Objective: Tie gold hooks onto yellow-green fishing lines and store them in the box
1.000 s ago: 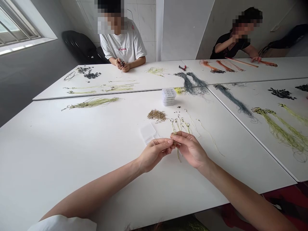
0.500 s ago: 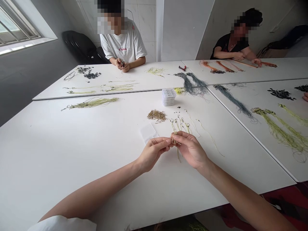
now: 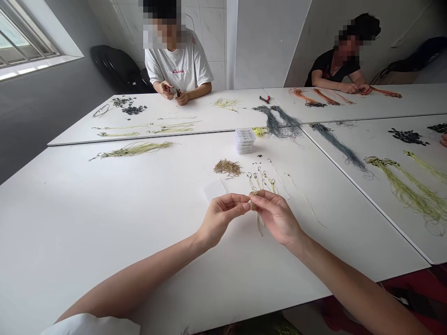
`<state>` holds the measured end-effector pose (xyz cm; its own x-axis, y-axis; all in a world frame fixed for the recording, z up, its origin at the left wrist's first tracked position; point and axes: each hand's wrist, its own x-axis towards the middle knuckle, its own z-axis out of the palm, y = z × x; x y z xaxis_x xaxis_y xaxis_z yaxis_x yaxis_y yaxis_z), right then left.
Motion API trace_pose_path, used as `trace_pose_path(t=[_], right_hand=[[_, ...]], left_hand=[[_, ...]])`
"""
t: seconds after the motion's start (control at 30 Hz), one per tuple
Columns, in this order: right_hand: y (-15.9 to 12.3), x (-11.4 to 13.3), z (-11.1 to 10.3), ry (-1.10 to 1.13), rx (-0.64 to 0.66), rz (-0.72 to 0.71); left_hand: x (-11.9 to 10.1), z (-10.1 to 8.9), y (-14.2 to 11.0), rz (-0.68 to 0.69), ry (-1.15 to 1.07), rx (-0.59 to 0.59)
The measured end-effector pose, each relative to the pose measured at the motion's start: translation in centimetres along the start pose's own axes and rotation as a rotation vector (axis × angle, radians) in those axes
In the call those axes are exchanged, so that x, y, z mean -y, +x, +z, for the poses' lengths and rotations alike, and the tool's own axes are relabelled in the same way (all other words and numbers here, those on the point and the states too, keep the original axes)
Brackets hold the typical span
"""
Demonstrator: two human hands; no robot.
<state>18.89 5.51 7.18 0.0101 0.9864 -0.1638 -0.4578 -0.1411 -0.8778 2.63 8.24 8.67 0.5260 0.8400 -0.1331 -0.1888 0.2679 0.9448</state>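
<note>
Left hand [image 3: 221, 218] and right hand [image 3: 275, 216] are pinching a green line [image 3: 254, 201] closed, just above the white tabletop [image 3: 104, 223]; a slipping pinch risks dropping it, tangling the nearby hooks [image 3: 261, 180].

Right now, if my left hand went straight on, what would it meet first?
The green line bundle pinched in your right hand, just ahead of your left hand; depth is unclear.
</note>
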Motion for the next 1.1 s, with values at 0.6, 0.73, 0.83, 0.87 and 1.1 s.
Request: trace_pose_path(t=[0.6,0.73,0.83,0.87,1.1], right_hand=[[-0.21,0.37,0.35,-0.012,0.072,-0.015],[-0.20,0.58,0.49,-0.011,0.096,0.001],[-0.18,0.61,0.50,0.004,0.103,0.012],[-0.18,0.59,0.50,0.009,0.106,0.014],[-0.25,0.36,0.50,0.036,0.135,0.030]], left_hand=[[-0.20,-0.17,0.22,-0.080,-0.030,0.045],[-0.11,-0.09,0.20,-0.137,-0.135,0.139],[0.06,-0.17,0.22,-0.162,-0.168,0.178],[0.14,-0.22,0.23,-0.168,-0.172,0.186],[0.58,-0.49,0.32,-0.161,-0.175,0.183]])
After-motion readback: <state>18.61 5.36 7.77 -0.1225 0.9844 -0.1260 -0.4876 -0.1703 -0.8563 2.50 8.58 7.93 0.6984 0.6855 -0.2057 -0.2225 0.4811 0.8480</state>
